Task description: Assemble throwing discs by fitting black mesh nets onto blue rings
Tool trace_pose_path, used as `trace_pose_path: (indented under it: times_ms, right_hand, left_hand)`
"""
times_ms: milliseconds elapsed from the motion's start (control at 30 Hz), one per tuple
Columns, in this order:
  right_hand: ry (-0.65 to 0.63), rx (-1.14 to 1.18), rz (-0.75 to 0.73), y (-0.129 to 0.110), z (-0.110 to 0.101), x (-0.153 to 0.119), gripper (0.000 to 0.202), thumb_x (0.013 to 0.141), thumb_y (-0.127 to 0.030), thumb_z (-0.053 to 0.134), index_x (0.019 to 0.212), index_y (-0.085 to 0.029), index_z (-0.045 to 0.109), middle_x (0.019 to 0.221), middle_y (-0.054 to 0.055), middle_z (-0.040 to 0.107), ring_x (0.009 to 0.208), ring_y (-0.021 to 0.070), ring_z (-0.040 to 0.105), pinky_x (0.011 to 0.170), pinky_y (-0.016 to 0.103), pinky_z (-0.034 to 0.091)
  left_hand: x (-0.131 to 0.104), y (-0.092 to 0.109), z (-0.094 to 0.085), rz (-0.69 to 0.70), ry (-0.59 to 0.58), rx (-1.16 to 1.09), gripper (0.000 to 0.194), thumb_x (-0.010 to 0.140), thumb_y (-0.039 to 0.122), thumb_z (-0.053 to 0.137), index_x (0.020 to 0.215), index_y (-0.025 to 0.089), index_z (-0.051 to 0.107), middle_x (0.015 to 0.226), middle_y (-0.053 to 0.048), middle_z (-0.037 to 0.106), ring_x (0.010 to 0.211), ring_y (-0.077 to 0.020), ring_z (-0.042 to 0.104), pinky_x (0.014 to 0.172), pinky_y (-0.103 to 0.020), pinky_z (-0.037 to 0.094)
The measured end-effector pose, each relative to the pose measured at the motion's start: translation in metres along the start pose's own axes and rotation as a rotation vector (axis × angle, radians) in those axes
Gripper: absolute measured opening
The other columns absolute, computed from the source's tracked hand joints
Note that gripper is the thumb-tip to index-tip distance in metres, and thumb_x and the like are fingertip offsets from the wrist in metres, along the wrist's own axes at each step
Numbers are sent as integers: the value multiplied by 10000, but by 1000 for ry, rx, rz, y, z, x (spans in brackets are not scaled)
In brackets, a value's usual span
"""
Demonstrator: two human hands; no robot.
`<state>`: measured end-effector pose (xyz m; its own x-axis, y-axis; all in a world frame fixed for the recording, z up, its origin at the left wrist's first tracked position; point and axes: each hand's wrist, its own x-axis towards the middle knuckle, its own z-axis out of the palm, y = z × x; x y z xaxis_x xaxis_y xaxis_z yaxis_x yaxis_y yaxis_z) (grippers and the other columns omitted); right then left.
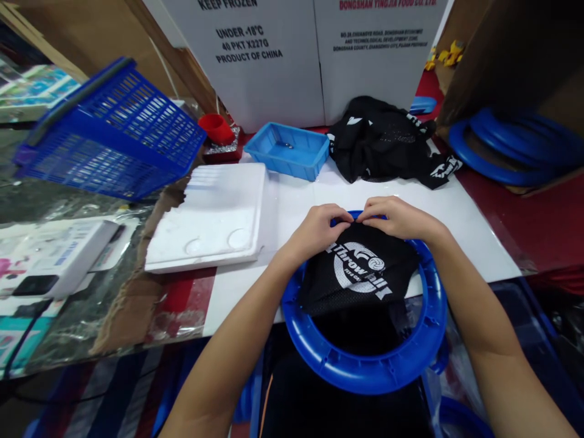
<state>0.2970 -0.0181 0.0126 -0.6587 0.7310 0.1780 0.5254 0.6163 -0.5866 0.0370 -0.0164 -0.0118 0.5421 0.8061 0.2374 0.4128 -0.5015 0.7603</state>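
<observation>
At the twelve o'clock of a blue ring (371, 374), the left hand (320, 229) and the right hand (393, 216) meet almost tip to tip, each with thumb and forefinger pinched together on the upper edge of a black mesh cloth (360, 274) with white lettering. The cloth spreads from there across the ring's opening toward six o'clock, where the rim juts past the table's near edge. From the ring, a white foam block (214, 213) lies at ten o'clock, a light-blue tray (289, 149) at eleven and more blue rings (511, 149) toward two.
</observation>
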Motion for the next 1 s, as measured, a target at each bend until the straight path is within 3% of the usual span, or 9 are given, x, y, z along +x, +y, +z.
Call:
trace_pose_path:
  times_ms: [400,567,767,867,1000]
  right_hand:
    - [0,2,34,3,4,1,274,1025,-162,636,1115,-237,884,1028,66,803,960,226,737,927,364,555]
    - [29,-18,52,5,11,3,287,1022,-142,628,1102,-236,887,1041,71,795,982,230,739,922,364,554]
    - [-16,-57,63,5,7,2,283,1032,-183,638,1155,-237,887,1045,82,785,977,242,735,940,385,558]
    - [13,-17,39,6,-7,-5,281,1046,-272,662,1242,-268,864,1124,81,798,1040,256,746,969,397,570]
    - [211,-11,124,13,-30,-18,241,1035,-390,704,1169,-253,850,1179,94,794,1053,275,744,981,427,583]
  left_hand:
    - [1,-1,2,-24,-24,71,183,967,167,685,1011,217,855,1029,-57,843,964,-237,760,949,-394,600]
    - [0,0,2,23,-64,187,213,1031,173,623,1033,202,834,1031,-81,804,980,-248,744,943,-402,588]
    - [0,5,2,105,-173,471,201,1084,297,637,1139,167,780,1099,-129,752,1072,-310,709,975,-445,565]
    - [0,9,1,19,-168,584,204,1097,259,569,1136,170,749,1116,-146,755,984,-308,725,887,-426,559]
    - [-2,11,-6,-217,-18,703,262,1046,237,578,1278,159,671,1108,-193,783,933,-358,755,834,-446,552]
